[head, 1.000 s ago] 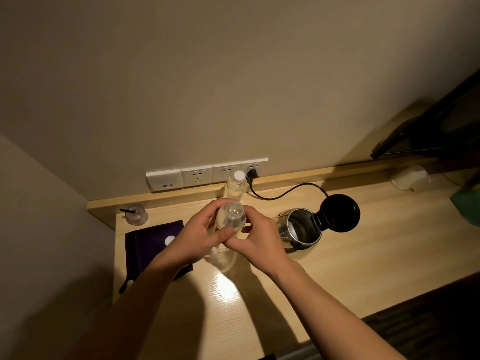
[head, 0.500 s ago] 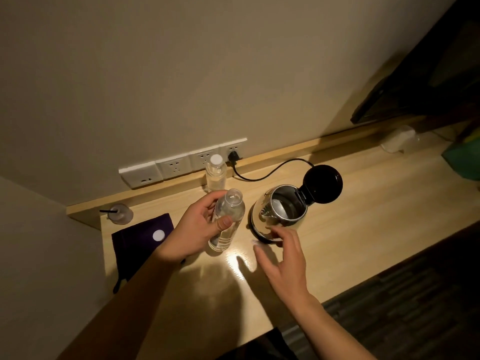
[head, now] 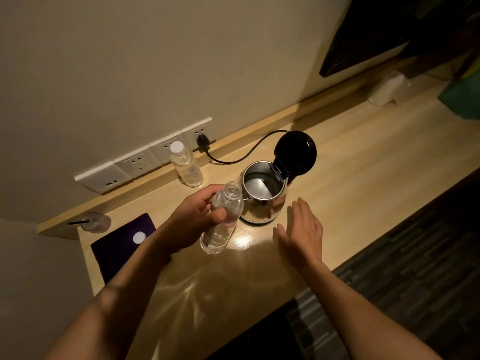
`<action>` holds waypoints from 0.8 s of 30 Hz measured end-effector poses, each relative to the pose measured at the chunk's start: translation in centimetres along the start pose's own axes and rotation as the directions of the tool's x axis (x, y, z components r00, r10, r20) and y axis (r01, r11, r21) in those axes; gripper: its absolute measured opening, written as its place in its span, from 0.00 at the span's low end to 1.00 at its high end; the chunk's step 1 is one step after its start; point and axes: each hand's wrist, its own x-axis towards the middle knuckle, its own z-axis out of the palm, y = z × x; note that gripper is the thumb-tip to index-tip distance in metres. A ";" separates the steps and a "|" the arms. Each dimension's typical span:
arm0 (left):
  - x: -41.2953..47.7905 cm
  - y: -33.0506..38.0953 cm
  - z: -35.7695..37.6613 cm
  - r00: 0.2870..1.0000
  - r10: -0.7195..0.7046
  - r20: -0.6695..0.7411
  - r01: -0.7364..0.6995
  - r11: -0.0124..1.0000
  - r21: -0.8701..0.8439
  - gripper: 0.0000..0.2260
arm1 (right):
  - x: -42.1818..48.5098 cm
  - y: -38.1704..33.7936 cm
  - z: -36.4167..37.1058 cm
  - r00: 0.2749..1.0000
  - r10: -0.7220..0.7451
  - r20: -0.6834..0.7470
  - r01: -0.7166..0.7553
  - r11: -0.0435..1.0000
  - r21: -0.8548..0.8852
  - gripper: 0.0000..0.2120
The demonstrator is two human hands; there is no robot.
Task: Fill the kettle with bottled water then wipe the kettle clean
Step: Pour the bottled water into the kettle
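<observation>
A steel kettle [head: 262, 201] stands on the wooden desk [head: 363, 172] with its black lid [head: 296, 152] flipped up and open. My left hand [head: 197, 216] grips an uncapped clear water bottle [head: 223, 222], tilted with its mouth beside the kettle's rim. My right hand [head: 302, 229] hovers open over the desk, just right of the kettle, holding nothing. A white bottle cap [head: 139, 237] lies on a dark purple cloth [head: 122, 242] at the left.
A second, capped bottle [head: 185, 165] stands by the wall sockets [head: 145, 162]; the kettle's black cord [head: 246, 154] is plugged in there. A small glass object with a black stick [head: 94, 222] sits far left. A white item [head: 387, 87] and green thing [head: 462, 97] lie far right.
My right hand left the bottle's neck and moved right, past the kettle's front. My left hand brought the uncapped bottle up to the kettle's rim.
</observation>
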 end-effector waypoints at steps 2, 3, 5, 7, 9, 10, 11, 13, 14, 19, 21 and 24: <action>0.6 -0.4 0.4 0.999 -0.008 0.047 0.008 1.000 0.003 0.27 | 0.9 0.3 0.8 1.000 -0.006 0.004 0.006 0.999 -0.050 0.38; 0.9 -0.7 0.5 0.998 -0.012 0.062 0.012 1.000 0.002 0.27 | 1.2 0.6 1.1 1.000 -0.018 -0.005 0.018 0.997 -0.069 0.38; 0.8 -1.1 0.4 0.998 -0.019 0.058 0.020 1.000 -0.022 0.29 | 1.1 0.9 1.7 0.995 -0.088 -0.039 0.083 0.989 -0.123 0.36; 1.1 -1.4 0.7 0.998 -0.035 0.047 0.035 0.999 -0.003 0.30 | 0.8 1.6 2.1 0.990 -0.125 -0.064 0.113 0.979 -0.172 0.34; 1.4 -1.4 0.9 0.999 -0.031 0.036 0.031 0.999 0.012 0.30 | 0.6 1.9 2.4 0.992 -0.116 -0.041 0.105 0.973 -0.205 0.34; 1.7 -1.2 1.0 0.999 -0.024 0.034 0.024 1.000 0.016 0.29 | 0.7 1.9 2.5 0.993 -0.111 -0.030 0.102 0.971 -0.216 0.35; 1.8 -1.1 0.9 0.999 -0.017 0.036 0.017 1.000 0.013 0.27 | 0.9 1.8 2.5 0.994 -0.105 -0.021 0.098 0.969 -0.228 0.36; 2.1 -0.7 0.5 0.998 -0.001 0.059 0.000 1.000 0.011 0.27 | 1.2 1.8 2.5 0.996 -0.091 -0.006 0.086 0.966 -0.246 0.36; 2.2 -0.5 0.4 0.997 0.004 0.073 -0.006 1.000 0.022 0.27 | 1.2 1.8 2.5 0.996 -0.090 -0.005 0.086 0.964 -0.252 0.37; 2.4 0.9 -0.2 0.995 -0.017 0.102 0.013 0.999 0.043 0.31 | 0.7 1.9 2.6 0.990 -0.118 -0.075 0.099 0.971 -0.218 0.34; 2.2 1.4 -0.1 0.993 -0.030 0.113 0.027 0.999 0.029 0.29 | 0.6 1.9 2.6 0.990 -0.114 -0.082 0.095 0.975 -0.201 0.34; 2.0 1.9 0.0 0.991 -0.048 0.121 0.046 0.999 0.021 0.27 | 0.7 1.7 2.5 0.996 -0.081 -0.037 0.072 0.976 -0.206 0.36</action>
